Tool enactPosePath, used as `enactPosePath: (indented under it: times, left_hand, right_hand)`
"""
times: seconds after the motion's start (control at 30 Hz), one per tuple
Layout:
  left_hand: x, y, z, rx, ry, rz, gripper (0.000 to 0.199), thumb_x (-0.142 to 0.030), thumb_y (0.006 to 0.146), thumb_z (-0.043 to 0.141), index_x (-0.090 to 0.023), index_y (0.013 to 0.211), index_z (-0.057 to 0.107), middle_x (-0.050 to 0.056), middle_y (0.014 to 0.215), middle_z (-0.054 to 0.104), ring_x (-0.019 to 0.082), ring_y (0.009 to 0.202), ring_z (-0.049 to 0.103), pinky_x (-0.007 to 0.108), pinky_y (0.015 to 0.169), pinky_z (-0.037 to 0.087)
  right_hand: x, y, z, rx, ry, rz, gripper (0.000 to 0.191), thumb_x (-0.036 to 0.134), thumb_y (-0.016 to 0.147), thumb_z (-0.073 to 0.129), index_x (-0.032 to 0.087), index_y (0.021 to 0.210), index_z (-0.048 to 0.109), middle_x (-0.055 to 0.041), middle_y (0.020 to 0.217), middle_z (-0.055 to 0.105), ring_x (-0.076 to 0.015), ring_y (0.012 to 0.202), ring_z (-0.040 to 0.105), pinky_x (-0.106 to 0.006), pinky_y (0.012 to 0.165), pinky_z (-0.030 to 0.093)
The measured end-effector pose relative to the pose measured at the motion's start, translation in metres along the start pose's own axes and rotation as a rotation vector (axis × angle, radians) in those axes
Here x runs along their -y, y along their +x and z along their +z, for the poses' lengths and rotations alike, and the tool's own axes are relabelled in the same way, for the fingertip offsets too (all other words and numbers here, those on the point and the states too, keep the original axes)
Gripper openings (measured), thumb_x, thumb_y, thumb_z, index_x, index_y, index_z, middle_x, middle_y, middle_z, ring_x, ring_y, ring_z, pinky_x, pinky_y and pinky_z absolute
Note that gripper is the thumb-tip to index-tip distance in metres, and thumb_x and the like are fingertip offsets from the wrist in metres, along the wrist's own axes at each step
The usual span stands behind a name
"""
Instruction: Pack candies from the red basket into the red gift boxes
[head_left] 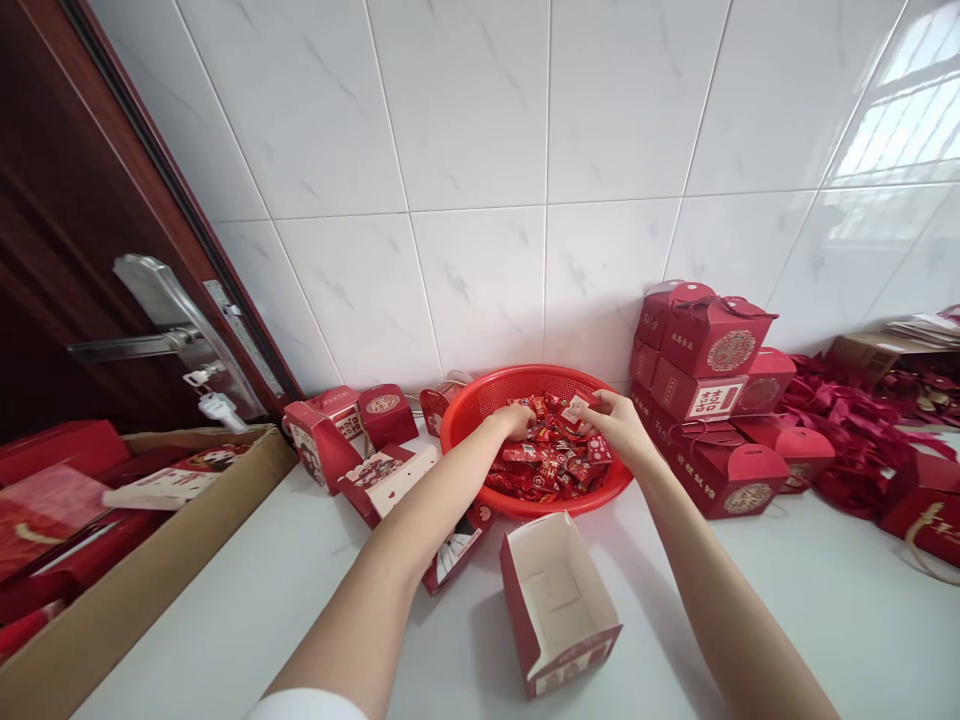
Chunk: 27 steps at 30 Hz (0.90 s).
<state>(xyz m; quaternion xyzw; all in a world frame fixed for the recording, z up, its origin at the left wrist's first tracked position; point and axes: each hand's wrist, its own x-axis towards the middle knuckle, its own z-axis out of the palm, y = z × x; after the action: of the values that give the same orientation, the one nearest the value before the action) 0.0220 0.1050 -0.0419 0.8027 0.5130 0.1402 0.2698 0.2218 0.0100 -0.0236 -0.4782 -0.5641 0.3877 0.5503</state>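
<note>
Both hands are placed inside the red plastic basket (480,400), which rests on the white bench (787,600) against the tiled wall. A small red-and-white candy packet (576,409) is pinched between the fingers of the right hand (611,420). The left hand (516,418) is curled down onto the heap of red wrapped candies (551,462); whether anything is gripped cannot be determined. An open red gift box (559,600) is positioned just in front of the basket, opening upward. Closed gift boxes (709,400) are stacked to the right.
</note>
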Motion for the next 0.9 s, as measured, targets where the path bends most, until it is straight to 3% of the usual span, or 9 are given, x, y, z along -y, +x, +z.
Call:
enactPosePath:
  times: [0.17,0.3,0.4,0.5,0.6,0.7,0.77,0.9]
  left_hand:
    - [-0.007,-0.002,-0.002,0.134,0.114,-0.056,0.03,-0.036,0.097,0.061,-0.018,0.121,0.064,0.009,0.125,0.063,0.023,0.107,0.064,0.042,0.091,0.057]
    - [-0.014,-0.005,-0.003,0.232,0.166,-0.076,0.021,-0.031,0.095,0.065,-0.016,0.109,0.067,0.008,0.112,0.069,0.02,0.099,0.066,0.041,0.089,0.057]
    - [-0.016,-0.007,-0.007,0.226,0.141,-0.081,0.011,-0.022,0.081,0.077,-0.015,0.085,0.071,0.004,0.088,0.072,0.02,0.087,0.068,0.039,0.086,0.056]
    - [-0.017,-0.011,-0.016,0.147,0.026,-0.038,0.015,-0.016,0.063,0.083,-0.018,0.068,0.07,0.002,0.071,0.071,0.022,0.083,0.069,0.034,0.085,0.053]
    - [-0.022,-0.015,-0.025,0.074,-0.191,0.079,0.012,-0.027,0.07,0.077,-0.018,0.076,0.074,0.003,0.08,0.075,0.022,0.087,0.07,0.032,0.088,0.052]
    - [-0.032,-0.019,-0.03,0.04,-0.431,0.212,0.031,-0.04,0.078,0.07,-0.015,0.095,0.075,0.008,0.099,0.077,0.021,0.094,0.07,0.034,0.092,0.052]
    - [-0.038,-0.021,-0.031,0.036,-0.556,0.285,0.042,-0.046,0.075,0.072,-0.015,0.102,0.075,0.01,0.108,0.076,0.022,0.101,0.069,0.036,0.095,0.051]
    - [-0.045,-0.023,-0.03,0.053,-0.697,0.376,0.046,-0.05,0.064,0.081,-0.015,0.095,0.077,0.011,0.116,0.074,0.026,0.113,0.065,0.04,0.102,0.047]
  right_hand:
    - [0.001,-0.001,0.0,0.011,-0.01,-0.003,0.038,0.047,0.061,0.08,0.023,0.065,0.051,0.002,0.056,0.061,-0.016,0.053,0.059,-0.027,0.051,0.043]
    - [0.001,0.0,0.0,-0.008,0.001,0.006,0.038,0.045,0.061,0.081,0.023,0.066,0.051,0.0023,0.056,0.061,-0.0167,0.053,0.06,-0.027,0.051,0.045]
    - [0.001,0.0,0.0,-0.045,0.018,0.022,0.034,0.04,0.063,0.081,0.022,0.073,0.055,0.0015,0.061,0.063,-0.0169,0.055,0.063,-0.028,0.053,0.05]
    - [0.001,-0.001,-0.001,-0.094,0.033,0.042,0.032,0.032,0.064,0.079,0.02,0.087,0.06,-0.0013,0.076,0.07,-0.0152,0.057,0.065,-0.028,0.054,0.054]
    - [0.002,-0.002,-0.001,-0.119,0.043,0.059,0.03,0.027,0.067,0.077,0.019,0.091,0.062,-0.0035,0.09,0.071,-0.0118,0.054,0.063,-0.026,0.052,0.053]
    - [0.003,-0.001,0.0,-0.1,0.068,0.082,0.025,0.027,0.069,0.077,0.02,0.089,0.064,-0.0037,0.09,0.072,-0.0122,0.051,0.063,-0.026,0.049,0.052]
    - [0.004,-0.001,0.001,-0.074,0.097,0.1,0.022,0.032,0.073,0.077,0.02,0.086,0.064,-0.0039,0.088,0.072,-0.0141,0.052,0.065,-0.027,0.047,0.051]
    - [0.008,-0.001,0.001,0.015,0.184,0.136,0.031,0.048,0.074,0.078,0.02,0.086,0.069,-0.0042,0.079,0.073,-0.0181,0.054,0.068,-0.028,0.047,0.051]
